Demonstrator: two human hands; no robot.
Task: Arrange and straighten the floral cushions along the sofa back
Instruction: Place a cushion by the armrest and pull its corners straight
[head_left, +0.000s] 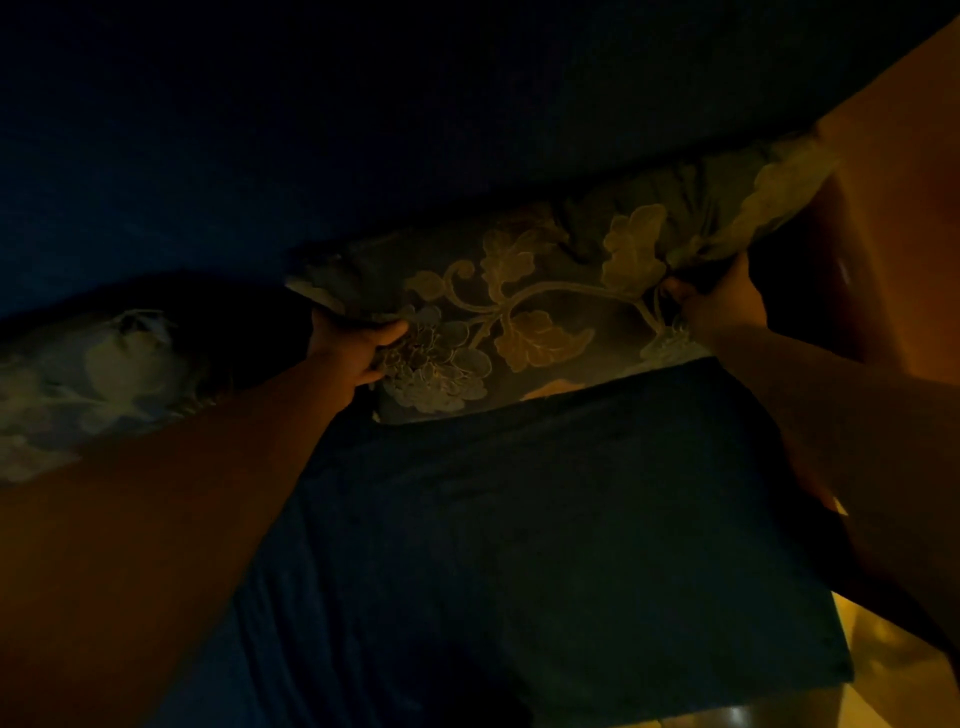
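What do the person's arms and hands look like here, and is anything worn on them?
Both forearms are bare up to the frame edge: no sleeves show. The left hand and the right hand wear no gloves. No ring, watch or bracelet can be seen, but the light is too dim to rule out small items.

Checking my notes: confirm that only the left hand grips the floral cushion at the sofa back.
Not quite. The head view shows both hands gripping the floral cushion at the sofa back: the left hand at its left edge, the right hand at its right.

One floral cushion (498, 317) leans against the sofa back (363, 156), another cushion (88, 384) left.
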